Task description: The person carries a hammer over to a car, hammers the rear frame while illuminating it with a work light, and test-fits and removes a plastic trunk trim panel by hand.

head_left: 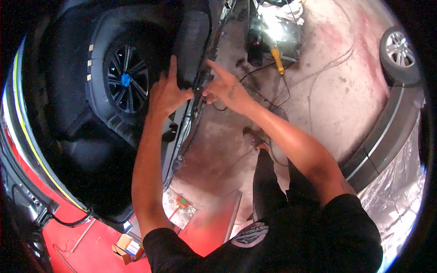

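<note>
From the head view, I judge that my fingers could slip or get scraped on the trunk edge (181, 143), if I pressed hard along that narrow strip. A foot could also catch in the cable (286, 85) running from the yellow handle (276, 59) on the floor.

My left hand (169, 94) is over the inner side of the edge, index finger straight, thumb spread wide from it, with nothing seen in its hold. My right hand (226, 88) comes in from the outer side, wrist low, index finger stretched out, the others curled; whether those grip anything I cannot tell. The wheel (136, 88) lies inside the trunk, left of both hands.
</note>
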### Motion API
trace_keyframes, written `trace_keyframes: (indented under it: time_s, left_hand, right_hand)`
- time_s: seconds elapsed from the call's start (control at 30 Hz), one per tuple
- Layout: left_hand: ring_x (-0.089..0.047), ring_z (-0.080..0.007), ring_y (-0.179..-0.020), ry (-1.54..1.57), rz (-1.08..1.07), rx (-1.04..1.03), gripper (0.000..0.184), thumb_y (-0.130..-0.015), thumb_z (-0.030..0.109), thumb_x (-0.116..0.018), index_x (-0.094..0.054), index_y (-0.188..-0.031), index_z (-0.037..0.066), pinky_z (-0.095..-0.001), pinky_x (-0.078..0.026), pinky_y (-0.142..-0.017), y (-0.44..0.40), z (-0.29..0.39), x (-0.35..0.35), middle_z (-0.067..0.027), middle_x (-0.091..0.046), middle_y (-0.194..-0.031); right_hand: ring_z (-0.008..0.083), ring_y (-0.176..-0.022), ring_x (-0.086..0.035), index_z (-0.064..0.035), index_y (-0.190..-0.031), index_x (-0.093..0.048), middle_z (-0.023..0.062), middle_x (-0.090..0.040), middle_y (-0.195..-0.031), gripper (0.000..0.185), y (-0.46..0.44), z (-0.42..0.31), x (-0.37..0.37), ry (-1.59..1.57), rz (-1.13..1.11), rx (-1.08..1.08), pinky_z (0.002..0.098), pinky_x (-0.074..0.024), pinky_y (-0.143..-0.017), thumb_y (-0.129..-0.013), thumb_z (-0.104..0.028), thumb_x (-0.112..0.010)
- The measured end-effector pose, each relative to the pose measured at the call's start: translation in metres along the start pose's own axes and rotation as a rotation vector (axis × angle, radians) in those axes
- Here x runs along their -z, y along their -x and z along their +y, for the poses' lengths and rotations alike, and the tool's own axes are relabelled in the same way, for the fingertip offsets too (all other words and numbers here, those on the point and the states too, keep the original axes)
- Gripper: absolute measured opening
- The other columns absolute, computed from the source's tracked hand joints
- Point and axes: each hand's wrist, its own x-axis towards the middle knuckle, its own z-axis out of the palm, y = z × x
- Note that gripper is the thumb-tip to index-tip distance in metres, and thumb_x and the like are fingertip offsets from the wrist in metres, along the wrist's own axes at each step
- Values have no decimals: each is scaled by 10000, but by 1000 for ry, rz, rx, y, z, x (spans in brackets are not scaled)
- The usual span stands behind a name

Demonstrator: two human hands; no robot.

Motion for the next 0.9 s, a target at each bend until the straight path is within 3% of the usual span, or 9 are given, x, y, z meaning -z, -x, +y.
trace_keyframes:
  time_s: [0.27, 0.33, 0.5, 0.6, 0.63, 0.7, 0.8, 0.87, 0.9]
  left_hand:
    - [-633, -486, -1182, -30, 24, 18, 1115, -736, 401, -824, -245, -1631, 74, -511, -509, -1012, 1, -5, -1, -324, -624, -1321]
    - [-628, -491, -1189, -13, 43, 5, 1111, -738, 410, -827, -257, -1625, 60, -507, -502, -1028, 0, -10, -5, -325, -619, -1331]
    - [-575, -490, -1271, -32, 50, 35, 1106, -758, 408, -823, -243, -1621, 30, -485, -474, -1078, 5, -6, -13, -322, -540, -1438]
    - [-549, -480, -1311, -31, 18, 48, 1105, -765, 397, -821, -230, -1624, 31, -483, -460, -1098, 4, -8, -11, -313, -487, -1498]
    - [-542, -475, -1322, -22, 0, 56, 1105, -766, 393, -820, -225, -1626, 34, -485, -456, -1103, 4, -10, -13, -308, -470, -1516]
    - [-541, -476, -1322, -5, 25, 34, 1066, -782, 381, -802, -240, -1620, 36, -490, -455, -1105, 6, -6, -14, -303, -475, -1513]
    - [-608, -505, -1189, -66, 206, -69, 1009, -783, 382, -769, -274, -1599, 57, -540, -515, -991, 10, -8, -28, -289, -496, -1483]
    - [-650, -519, -1104, -90, 312, -117, 960, -782, 378, -755, -312, -1571, 56, -564, -552, -920, 18, -14, -41, -282, -504, -1472]
    - [-658, -518, -1086, -78, 342, -129, 931, -786, 370, -754, -337, -1552, 45, -565, -559, -906, 19, -16, -45, -282, -502, -1476]
  right_hand:
    - [155, -776, -663, -39, -1544, -424, 71, -686, -876, 583, 45, 41, 20, 281, 45, -202, 297, -541, -749, -972, -62, -535]
    - [147, -757, -647, -47, -1514, -461, 58, -668, -863, 548, 77, 122, 42, 419, 86, -116, 312, -537, -739, -974, -76, -542]
    - [347, -816, -699, -83, -1452, -526, 201, -705, -923, 519, 175, 122, 60, 895, -39, -270, 424, -540, -761, -941, -121, -606]
    - [449, -854, -666, -102, -1401, -577, 258, -687, -931, 464, 282, 159, 83, 1058, -217, -125, 511, -539, -772, -945, -177, -615]
    - [448, -835, -686, -132, -1354, -593, 239, -698, -876, 435, 309, 135, 83, 1027, -420, -437, 568, -554, -772, -938, -256, -622]
    - [394, -690, -697, -159, -1297, -640, 161, -694, -766, 389, 411, 180, 105, 1229, -708, -357, 532, -564, -622, -946, -323, -609]
    - [373, -728, -716, -139, -1196, -709, 115, -725, -796, 288, 472, 162, 94, 1360, -1116, -413, 507, -566, -631, -998, -251, -533]
    - [381, -751, -713, -124, -1148, -724, 126, -723, -807, 265, 448, 132, 61, 1213, -769, -649, 513, -554, -633, -982, -270, -576]
    - [376, -722, -695, -128, -1078, -707, 142, -700, -775, 212, 442, 132, 56, 1097, -633, -576, 495, -548, -645, -968, -255, -577]
